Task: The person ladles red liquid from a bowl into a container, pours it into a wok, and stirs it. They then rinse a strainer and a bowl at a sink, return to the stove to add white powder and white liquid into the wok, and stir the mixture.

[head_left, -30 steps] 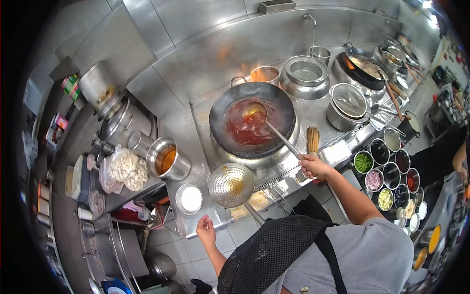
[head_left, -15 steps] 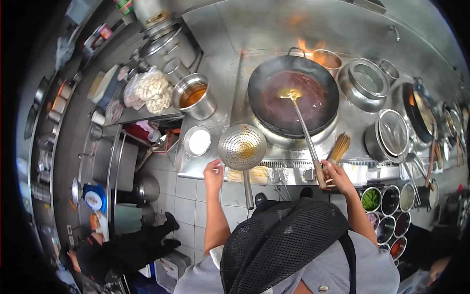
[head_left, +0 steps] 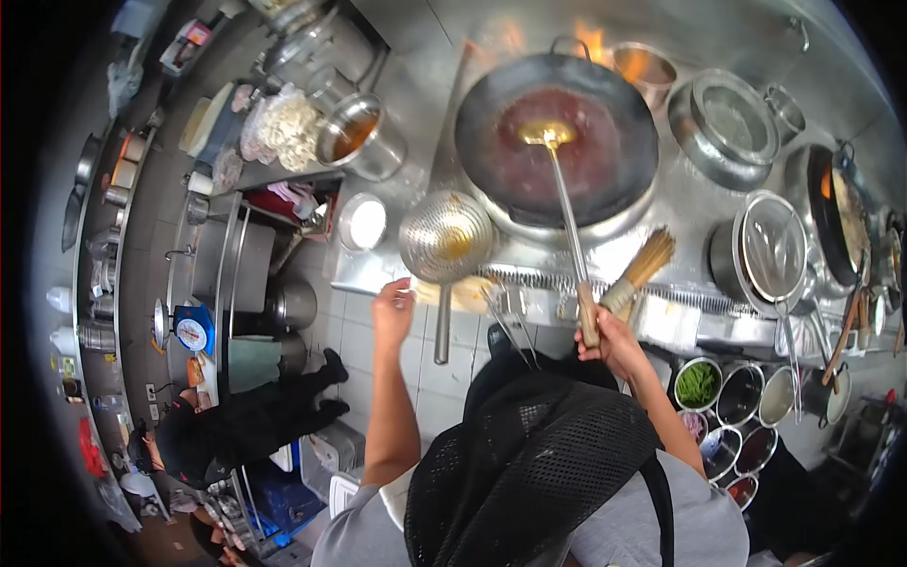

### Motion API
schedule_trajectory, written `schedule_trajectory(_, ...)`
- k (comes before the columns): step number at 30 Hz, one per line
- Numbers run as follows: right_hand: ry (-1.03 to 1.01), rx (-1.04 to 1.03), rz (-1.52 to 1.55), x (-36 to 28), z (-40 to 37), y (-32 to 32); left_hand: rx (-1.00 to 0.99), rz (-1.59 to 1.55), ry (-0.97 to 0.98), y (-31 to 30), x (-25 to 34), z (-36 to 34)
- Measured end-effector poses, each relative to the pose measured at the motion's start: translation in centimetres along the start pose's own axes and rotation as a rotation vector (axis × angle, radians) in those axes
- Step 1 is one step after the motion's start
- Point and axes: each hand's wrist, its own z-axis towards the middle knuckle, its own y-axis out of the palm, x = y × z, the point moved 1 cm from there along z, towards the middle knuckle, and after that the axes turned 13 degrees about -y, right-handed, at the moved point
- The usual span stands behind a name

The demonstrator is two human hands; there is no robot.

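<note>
My right hand (head_left: 616, 346) is closed around the wooden end of a long metal ladle (head_left: 567, 203). The ladle's bowl rests in a black wok (head_left: 477, 142) holding steaming reddish-brown liquid. Beside that hand, a bamboo brush (head_left: 641, 269) leans at the counter edge. My left hand (head_left: 394, 307) is at the front edge, fingers curled near the end of a folded cloth (head_left: 458, 296); anything between them is too small to make out. A perforated strainer (head_left: 446, 231) lies just to its right, its handle projecting over the edge.
Flames (head_left: 590, 45) rise behind the wok. A pot of amber liquid (head_left: 383, 151) and a white-filled bowl (head_left: 362, 223) stand left. At right are a pot with a sieve (head_left: 775, 241) and several ingredient tins (head_left: 697, 383). A person in black (head_left: 255, 416) is at lower left.
The whole view has shifted, with the counter higher in the picture. My right hand has closed further round the ladle handle. My left hand stays near the cloth, fingers more curled.
</note>
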Motion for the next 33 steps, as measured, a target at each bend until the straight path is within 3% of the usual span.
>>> schedule_trajectory(3, 0.076, 0.067, 0.125, 2.6, -0.7, -2.7, 0.099, 0.048, -0.165, -2.7, -1.9, -5.0)
schedule_trajectory(5, 0.291, 0.068, -0.106, 4.9, -0.6, -4.6, 0.154, 0.162, -0.218, -3.8, -3.5, -9.2)
schedule_trajectory(8, 0.348, -0.178, -0.382, 8.1, -1.0, -4.7, 0.117, 0.194, -0.382, -4.0, -7.3, -15.4)
schedule_trajectory(9, 0.414, -0.300, -0.529, 10.2, -0.7, -5.0, 0.135, 0.187, -0.325, -3.7, -9.3, -17.4)
schedule_trajectory(11, 0.451, -0.275, -0.521, 13.7, 0.9, -3.5, 0.112, 0.171, -0.403, -2.9, -11.9, -20.3)
schedule_trajectory(13, 0.282, -0.229, -0.786, 19.9, 3.9, -2.0, 0.087, 0.182, -0.438, -2.1, -15.0, -22.6)
schedule_trajectory(15, 0.468, -0.253, -0.578, 25.6, 6.6, -0.3, 0.069, 0.189, -0.457, -2.1, -16.5, -24.5)
schedule_trajectory(16, 0.563, -0.399, -0.347, 26.7, 6.8, 0.5, 0.043, 0.207, -0.498, -2.4, -17.1, -25.2)
schedule_trajectory(19, 0.601, -0.369, -0.029, 25.3, 4.7, 4.4, 0.097, 0.081, -0.493, -5.3, -21.7, -27.6)
schedule_trajectory(20, 0.600, -0.374, -0.051, 25.1, 5.2, 3.7, 0.107, -0.082, -0.616, -6.1, -23.1, -28.7)
schedule_trajectory(22, 0.203, -0.226, 0.239, 24.8, 6.6, 1.9, 0.133, -0.087, -0.665, -8.1, -26.2, -31.1)
schedule_trajectory(23, 0.097, 0.061, 0.205, 21.7, 5.4, 3.8, 0.148, -0.063, -0.698, -8.9, -27.8, -32.8)
schedule_trajectory(26, 0.164, 0.119, 0.051, 20.5, 4.6, 3.7, 0.208, -0.077, -0.746, -10.5, -31.6, -36.3)
schedule_trajectory(29, 0.217, 0.015, -0.091, 21.6, 5.3, 4.1, 0.228, -0.093, -0.756, -11.8, -33.2, -37.9)
schedule_trajectory(32, -0.131, 0.125, 0.173, 21.9, 8.4, 5.4, 0.205, -0.132, -0.733, -12.4, -36.5, -39.0)
schedule_trajectory(33, -0.148, 0.146, 0.169, 22.0, 8.4, 5.7, 0.190, -0.147, -0.707, -12.4, -37.7, -39.3)
